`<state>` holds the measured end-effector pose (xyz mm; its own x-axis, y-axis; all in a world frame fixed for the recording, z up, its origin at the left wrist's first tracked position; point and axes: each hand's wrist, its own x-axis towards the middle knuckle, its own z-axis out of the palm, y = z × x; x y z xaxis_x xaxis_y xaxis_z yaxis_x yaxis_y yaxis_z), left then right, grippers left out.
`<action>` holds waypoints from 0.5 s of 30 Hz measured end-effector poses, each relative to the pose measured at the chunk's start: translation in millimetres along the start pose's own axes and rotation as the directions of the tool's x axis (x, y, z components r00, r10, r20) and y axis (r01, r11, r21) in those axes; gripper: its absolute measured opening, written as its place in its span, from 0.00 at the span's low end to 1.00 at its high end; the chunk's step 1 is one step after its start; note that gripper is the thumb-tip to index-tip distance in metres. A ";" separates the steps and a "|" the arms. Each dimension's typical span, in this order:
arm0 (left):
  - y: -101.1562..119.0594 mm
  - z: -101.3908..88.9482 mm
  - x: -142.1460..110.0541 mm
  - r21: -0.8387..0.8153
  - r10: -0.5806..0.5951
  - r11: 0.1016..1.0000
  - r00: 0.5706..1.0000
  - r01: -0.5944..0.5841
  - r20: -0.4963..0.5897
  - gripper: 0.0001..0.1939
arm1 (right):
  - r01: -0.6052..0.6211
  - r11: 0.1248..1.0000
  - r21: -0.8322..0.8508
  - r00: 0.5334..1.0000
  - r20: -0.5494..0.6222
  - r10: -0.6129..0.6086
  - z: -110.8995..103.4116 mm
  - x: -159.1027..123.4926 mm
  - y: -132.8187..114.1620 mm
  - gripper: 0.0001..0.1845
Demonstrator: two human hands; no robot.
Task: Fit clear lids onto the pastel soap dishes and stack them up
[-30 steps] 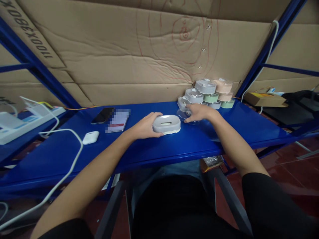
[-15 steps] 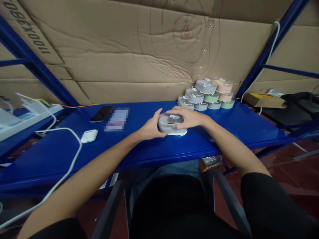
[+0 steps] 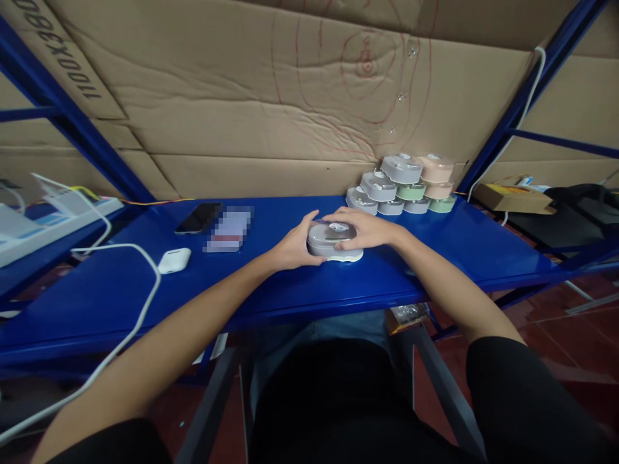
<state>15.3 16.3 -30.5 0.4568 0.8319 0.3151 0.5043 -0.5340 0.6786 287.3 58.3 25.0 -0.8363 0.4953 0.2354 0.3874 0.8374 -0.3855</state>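
A grey soap box (image 3: 333, 241) with a clear lid on top sits on the blue shelf (image 3: 271, 277) in front of me. My left hand (image 3: 289, 246) grips its left side, thumb raised along the edge. My right hand (image 3: 363, 231) lies over the clear lid from the right, fingers curled on it. Behind it, at the back right, a stack of boxed soap boxes (image 3: 403, 183) in grey, green and peach leans against the cardboard wall.
A black phone (image 3: 198, 217), a small booklet (image 3: 228, 232) and a white earbud case (image 3: 175, 260) lie to the left. A white cable (image 3: 145, 290) loops over the shelf's front edge. A blue upright (image 3: 527, 84) and a cardboard box (image 3: 512, 196) stand at right.
One second ago my right hand reached to the clear lid near the stack; it brought the lid onto the grey box, where both hands now stay pressed.
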 end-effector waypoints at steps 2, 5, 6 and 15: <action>1.2 0.0 0.3 0.004 -0.005 1.000 1.000 0.005 0.002 0.68 | -0.001 1.000 -0.004 1.000 -0.001 0.001 0.5 -0.5 -0.1 0.43; 2.5 -0.2 0.3 -0.004 -0.011 1.000 1.000 0.011 0.011 0.69 | -0.011 1.000 -0.018 1.000 0.000 0.011 2.0 -0.9 -1.6 0.45; 2.5 -0.2 0.2 -0.006 -0.013 1.000 1.000 0.013 0.011 0.69 | -0.020 1.000 -0.024 1.000 0.001 0.020 2.8 -0.9 -2.3 0.45; -1.9 -2.0 -1.3 -0.004 -0.001 1.000 1.000 0.001 -0.004 0.68 | -0.030 0.997 -0.073 0.999 -0.017 0.029 9.5 0.7 -2.3 0.48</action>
<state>12.3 16.6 -30.8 0.4532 0.8332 0.3168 0.5018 -0.5322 0.6819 282.2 54.6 17.6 -0.8179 0.5232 0.2395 0.4398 0.8368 -0.3261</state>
